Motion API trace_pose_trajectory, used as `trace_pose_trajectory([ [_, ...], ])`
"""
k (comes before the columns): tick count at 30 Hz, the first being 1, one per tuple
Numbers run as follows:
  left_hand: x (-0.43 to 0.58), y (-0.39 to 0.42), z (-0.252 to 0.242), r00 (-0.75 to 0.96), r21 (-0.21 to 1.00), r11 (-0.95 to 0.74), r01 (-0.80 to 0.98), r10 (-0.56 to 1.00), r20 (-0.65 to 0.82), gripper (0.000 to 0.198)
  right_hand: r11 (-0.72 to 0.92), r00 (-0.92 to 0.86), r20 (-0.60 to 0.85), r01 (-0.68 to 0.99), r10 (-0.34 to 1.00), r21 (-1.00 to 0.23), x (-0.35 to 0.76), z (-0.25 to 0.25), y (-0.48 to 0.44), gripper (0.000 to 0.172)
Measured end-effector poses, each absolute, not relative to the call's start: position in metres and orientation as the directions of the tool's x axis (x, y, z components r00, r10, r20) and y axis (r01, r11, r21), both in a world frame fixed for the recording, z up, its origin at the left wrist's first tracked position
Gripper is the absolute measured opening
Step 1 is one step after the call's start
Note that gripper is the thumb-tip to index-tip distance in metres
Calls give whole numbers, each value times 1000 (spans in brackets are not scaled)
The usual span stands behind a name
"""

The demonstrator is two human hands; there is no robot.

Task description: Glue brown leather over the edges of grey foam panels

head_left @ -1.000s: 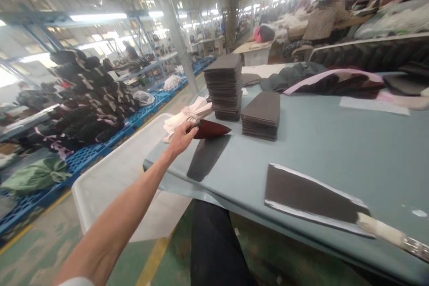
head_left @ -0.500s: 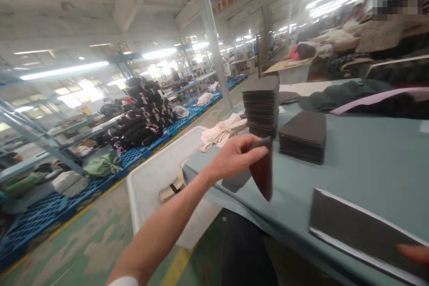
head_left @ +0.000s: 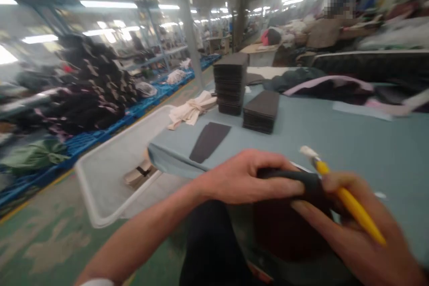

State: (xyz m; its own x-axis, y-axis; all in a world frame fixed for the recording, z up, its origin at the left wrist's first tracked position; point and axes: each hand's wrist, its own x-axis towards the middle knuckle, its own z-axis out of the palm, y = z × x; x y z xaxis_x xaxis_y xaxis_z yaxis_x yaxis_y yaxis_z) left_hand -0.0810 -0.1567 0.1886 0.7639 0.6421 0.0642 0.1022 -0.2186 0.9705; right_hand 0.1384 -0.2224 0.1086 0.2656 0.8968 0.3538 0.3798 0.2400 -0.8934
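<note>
In front of me, at the table's near edge, my left hand (head_left: 246, 176) pinches the upper edge of a dark fabric piece (head_left: 288, 232). Its lower part hangs down and looks brownish-red. My right hand (head_left: 368, 228) has its thumb and fingers closed on the right part of that same piece. Between its fingers it also carries a brush (head_left: 357, 210) with a yellow handle and a whitish tip, which points up and away. One flat dark piece (head_left: 210, 141) lies on the table left of the hands. Some of the right fingers are hidden behind the fabric.
A tall stack of dark pieces (head_left: 231, 82) and a lower stack (head_left: 261, 111) stand on the blue-green covered table (head_left: 321, 129). Pale cloth strips (head_left: 192, 109) lie at its left corner. A white bin (head_left: 97, 196) stands beside it. Another person (head_left: 323, 31) is far back.
The left hand has brought the dark piece right and nearer to me. My right hand, barely visible before, has come in with the brush and grips the piece too. The view has turned right.
</note>
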Motion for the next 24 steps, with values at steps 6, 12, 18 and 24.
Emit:
trace_pose_trajectory([
  [6, -61, -152, 179, 740, 979, -156, 128, 672, 10, 35, 346, 167, 449, 427, 878, -836, 142, 117, -228, 37],
  [12, -38, -161, 161, 713, 970, -229, 88, 694, 99, 25, 319, 188, 429, 430, 883, -845, 148, 106, -237, 36],
  [18, -29, -176, 89, 708, 913, 275, -303, 706, 22, 88, 243, 520, 422, 377, 743, -894, 153, 100, -245, 41],
  [24, -11, -238, 13, 800, 653, 597, -466, 599, 22, 97, 271, 725, 464, 377, 509, -886, 164, 94, -235, 39],
])
